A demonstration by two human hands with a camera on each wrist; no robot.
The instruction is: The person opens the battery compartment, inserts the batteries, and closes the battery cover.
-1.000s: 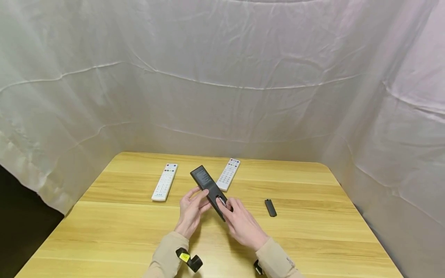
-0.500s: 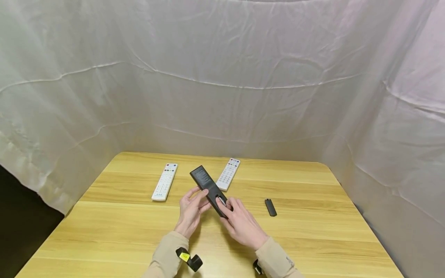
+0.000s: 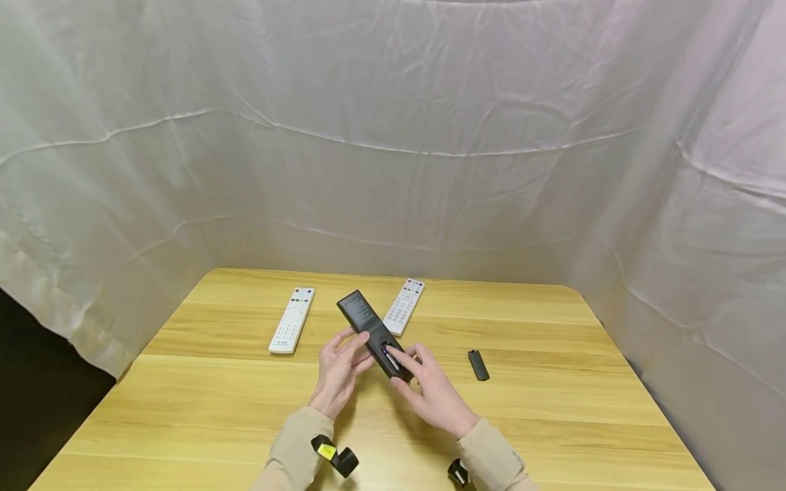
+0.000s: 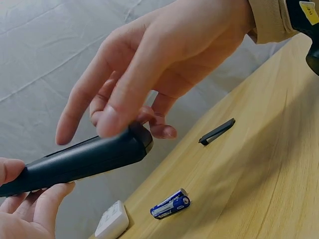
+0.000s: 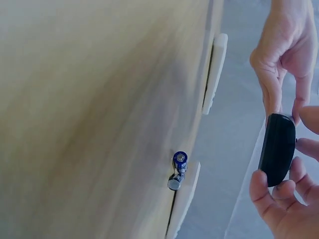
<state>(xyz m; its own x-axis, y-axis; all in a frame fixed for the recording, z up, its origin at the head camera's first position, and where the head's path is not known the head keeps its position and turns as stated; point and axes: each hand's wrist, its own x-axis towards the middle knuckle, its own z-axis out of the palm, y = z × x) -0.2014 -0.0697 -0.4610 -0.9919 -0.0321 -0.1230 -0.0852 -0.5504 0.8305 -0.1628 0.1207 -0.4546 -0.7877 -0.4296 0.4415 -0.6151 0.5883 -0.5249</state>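
My left hand (image 3: 334,375) grips a black remote control (image 3: 361,312) by its middle, thumb on top and fingers beneath. The remote is tilted above the table, back side up, with its battery compartment uncovered. A battery (image 3: 393,361) shows in that compartment, partly covered by a fingertip. My right hand (image 3: 434,394) holds the lower end between thumb and fingers, its index finger reaching onto the battery. In the left wrist view, blue and silver batteries (image 4: 170,204) lie on the table below the remote; hands and remote hide them in the head view.
A black battery cover (image 3: 478,365) lies on the wooden table (image 3: 552,423) to the right. One white remote (image 3: 292,320) lies at the left, another white remote (image 3: 405,305) behind the black one. A pale curtain (image 3: 393,191) surrounds the table's back and sides.
My right index finger has extended and shifted over the compartment, exposing more of the battery. The right thumb has moved to the remote's lower edge. My left hand keeps its grip.
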